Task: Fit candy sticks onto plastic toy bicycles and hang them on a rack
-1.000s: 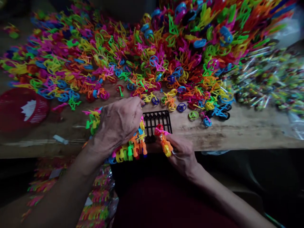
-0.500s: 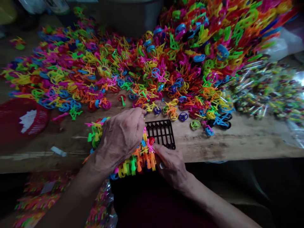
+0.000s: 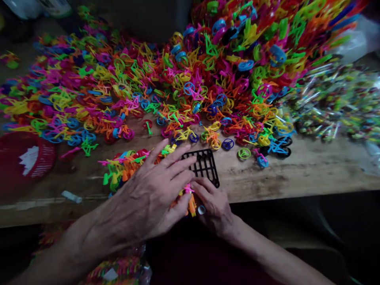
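A black plastic rack (image 3: 214, 168) lies near the table's front edge, its right part showing bare slots. Small colourful plastic toy bicycles (image 3: 123, 170) stand packed in rows on its left side. My left hand (image 3: 157, 188) spreads over these rows with its fingers apart, hiding many of them. At the rack's near right side, my right hand (image 3: 213, 204) has its fingers curled, with thumb and fingertips against a pink and orange toy bicycle (image 3: 189, 190). A ring sits on one of its fingers.
A large heap of bright toy bicycle parts (image 3: 166, 83) covers the back of the wooden table (image 3: 311, 174). Small clear-wrapped pieces (image 3: 332, 99) lie to the right. A red basket (image 3: 47, 158) holding white paper stands left. More colourful toys in plastic (image 3: 118, 271) sit below the table edge.
My left hand has opened from a closed shape and spread out flat over the toy bicycles. The right hand stays at the same place, its fingers slightly more curled. The view has shifted slightly.
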{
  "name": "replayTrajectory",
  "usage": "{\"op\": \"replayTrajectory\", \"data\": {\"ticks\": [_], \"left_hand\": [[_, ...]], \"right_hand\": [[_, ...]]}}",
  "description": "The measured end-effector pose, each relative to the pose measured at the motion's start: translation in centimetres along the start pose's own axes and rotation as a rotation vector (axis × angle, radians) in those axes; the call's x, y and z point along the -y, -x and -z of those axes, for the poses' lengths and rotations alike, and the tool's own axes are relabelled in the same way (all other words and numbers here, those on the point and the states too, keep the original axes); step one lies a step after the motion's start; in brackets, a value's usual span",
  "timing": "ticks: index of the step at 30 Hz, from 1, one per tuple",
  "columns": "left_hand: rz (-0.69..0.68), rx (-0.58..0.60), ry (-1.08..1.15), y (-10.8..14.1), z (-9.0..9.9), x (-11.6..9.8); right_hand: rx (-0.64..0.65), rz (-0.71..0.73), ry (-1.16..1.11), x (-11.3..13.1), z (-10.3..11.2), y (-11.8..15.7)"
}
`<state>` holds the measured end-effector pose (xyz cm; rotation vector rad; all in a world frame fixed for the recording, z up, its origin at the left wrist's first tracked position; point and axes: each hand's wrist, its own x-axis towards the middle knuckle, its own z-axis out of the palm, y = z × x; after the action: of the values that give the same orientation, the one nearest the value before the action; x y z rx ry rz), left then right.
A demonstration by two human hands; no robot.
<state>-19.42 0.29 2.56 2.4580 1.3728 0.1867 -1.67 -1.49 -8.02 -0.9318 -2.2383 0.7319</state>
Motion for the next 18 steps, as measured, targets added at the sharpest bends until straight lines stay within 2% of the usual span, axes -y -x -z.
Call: {"op": "replayTrajectory", "data": {"ticks": [6,10,13,16,18], "left_hand": [[-0.080,-0.097,-0.017,0.2,-0.8,1.1],[-0.085,-0.147,0.037,0.2,-0.7,1.1],[-0.076,-0.132,0.062,0.1,-0.1,1.0],[-0.074,-0.156,0.077,0.2,0.7,0.9],[0.007,-0.223,0.017,0.3,0.9,0.6]], "right_hand": [[0.072,0.012,-0.007,-0.3,-0.5,0.2],[0.133,-0.092,0.002,0.5,0.2,-0.1],[0.184,-0.127,-0.148,0.8,1.1,-0.1],[0.061,-0.265,-0.393,0.6,2.2,-0.8],[0.000,-0.426,-0.539,0.6,2.9,-1.7]]}}
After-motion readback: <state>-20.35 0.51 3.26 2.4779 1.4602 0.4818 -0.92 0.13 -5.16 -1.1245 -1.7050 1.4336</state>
